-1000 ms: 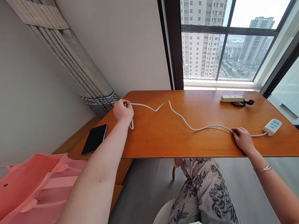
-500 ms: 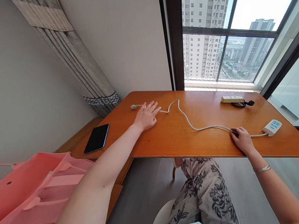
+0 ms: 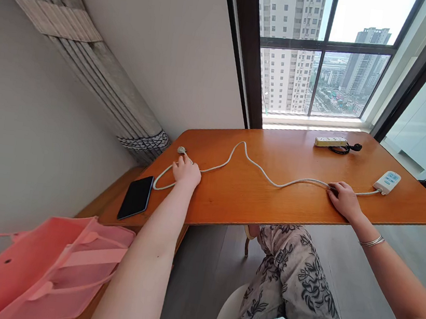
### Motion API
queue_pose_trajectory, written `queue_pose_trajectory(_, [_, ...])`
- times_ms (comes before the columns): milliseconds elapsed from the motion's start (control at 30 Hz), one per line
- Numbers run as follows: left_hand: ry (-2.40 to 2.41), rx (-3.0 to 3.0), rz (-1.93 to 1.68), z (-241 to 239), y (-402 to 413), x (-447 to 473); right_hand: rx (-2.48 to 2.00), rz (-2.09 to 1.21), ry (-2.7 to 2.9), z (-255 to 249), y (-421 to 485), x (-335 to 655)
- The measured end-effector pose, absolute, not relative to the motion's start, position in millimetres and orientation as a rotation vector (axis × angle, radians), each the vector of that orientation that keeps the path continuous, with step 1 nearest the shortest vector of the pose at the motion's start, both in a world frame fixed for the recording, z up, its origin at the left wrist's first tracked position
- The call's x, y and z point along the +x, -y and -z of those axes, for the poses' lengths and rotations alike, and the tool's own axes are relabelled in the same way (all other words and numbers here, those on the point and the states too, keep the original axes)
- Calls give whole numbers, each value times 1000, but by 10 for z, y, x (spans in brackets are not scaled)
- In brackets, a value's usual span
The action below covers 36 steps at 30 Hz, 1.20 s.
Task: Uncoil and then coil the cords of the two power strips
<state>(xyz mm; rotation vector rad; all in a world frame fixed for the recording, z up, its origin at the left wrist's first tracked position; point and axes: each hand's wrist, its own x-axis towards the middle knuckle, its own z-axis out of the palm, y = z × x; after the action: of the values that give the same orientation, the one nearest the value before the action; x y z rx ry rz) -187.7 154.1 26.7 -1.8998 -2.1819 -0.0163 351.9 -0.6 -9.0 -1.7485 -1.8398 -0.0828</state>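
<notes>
A white power cord (image 3: 264,171) runs in a wavy line across the orange-brown table. It joins a white power strip (image 3: 387,182) at the right and ends in a plug (image 3: 182,150) at the left. My left hand (image 3: 188,172) is closed on the cord just below the plug, and the cord bends in a loop to the left of the wrist. Far to the right, my right hand (image 3: 343,197) has its fingers curled over the cord a short way from the strip. A small dark patch shows under those fingers; I cannot make out what it is.
A black tablet (image 3: 135,198) lies at the table's left end, close to the cord loop. Toward the back right sits a yellowish power strip (image 3: 331,142) with a coiled black cord. A pink bag (image 3: 41,268) is at the lower left. The window (image 3: 318,79) stands behind the table (image 3: 230,203).
My left hand has gone from spread over the cord to closed on it, moving left and nearer. The plug shifted slightly left, and a loop formed. The right hand stayed in place.
</notes>
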Motion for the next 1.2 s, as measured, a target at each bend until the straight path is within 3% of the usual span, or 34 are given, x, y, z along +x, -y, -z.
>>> queue_pose_trajectory(200, [1843,-2270,351,-374,-1401,-1210,-1763,77,1843,72,22,3507])
queue_pose_trajectory(433, [1156,-2777,322,-356,-1258,-296,-1809,85,1866,55,22,3504])
queue_pose_trajectory(767, [1369,-2698,112,-359,-1162,-604,-2036,108,1744,75,-63,3606])
queue_pose_trajectory(933, [1560,-2671,181,-384,-992,-429,-2213,132,1695,-21,-248,3725])
queue_pose_trajectory(1200, [1671,-2850,109,-500,-958,-109,-2320,-65,1574,-208,-737,3917])
